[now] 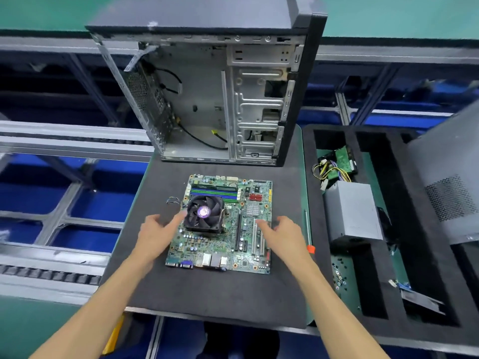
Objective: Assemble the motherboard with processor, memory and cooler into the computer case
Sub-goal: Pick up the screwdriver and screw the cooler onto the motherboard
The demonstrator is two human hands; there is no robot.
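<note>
A green motherboard [220,244] lies flat on the dark foam mat [207,294]. On it sit a black fan cooler [204,213] and a memory stick in the blue and green slots [213,191]. The open computer case [207,99] stands upright behind the board, its empty inside facing me, with loose black cables at the bottom. My left hand [158,233] hovers at the board's left side with relaxed fingers, fingertips by the cooler. My right hand [281,233] hovers over the board's right edge near the white expansion slots, fingers spread. Neither hand holds anything.
A black foam tray [388,255] at the right holds a grey power supply [352,211], a drive with coloured wires [337,164] and loose screws [339,278]. A screwdriver with an orange handle [309,239] lies between mat and tray. A grey case side panel [445,182] leans far right.
</note>
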